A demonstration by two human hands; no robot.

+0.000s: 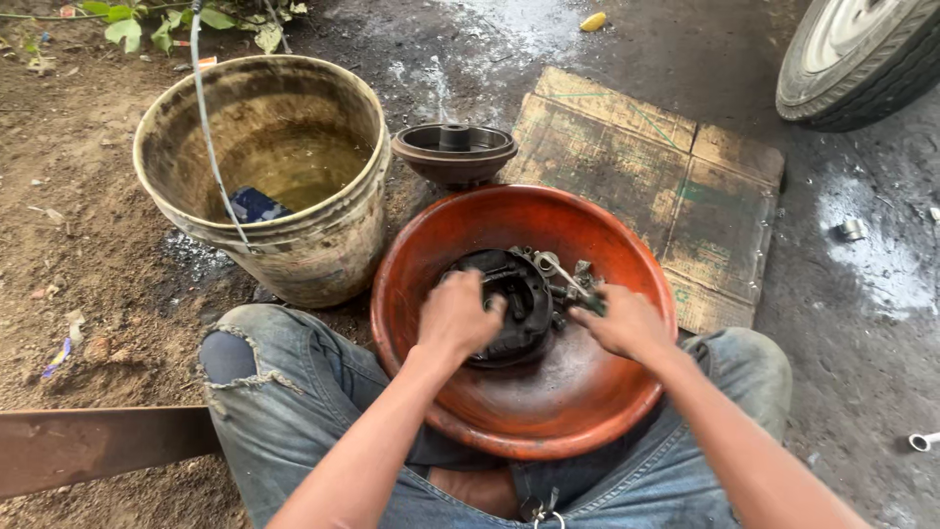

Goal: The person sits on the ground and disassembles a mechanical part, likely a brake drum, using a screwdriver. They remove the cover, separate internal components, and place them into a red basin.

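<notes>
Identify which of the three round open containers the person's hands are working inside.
The wide orange-red basin between the knees: both the left hand and right hand are in it, unlike the dirty bucket and small dark drum beyond.

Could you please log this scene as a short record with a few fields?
setting: dirt and concrete ground outdoors
left hand: resting on a dark round metal assembly
right hand: gripping a small dark part at the assembly's right edge
container: red-brown basin between the person's knees
nearby: dirty bucket with murky water, dark drum, cardboard sheet, tyre
</notes>
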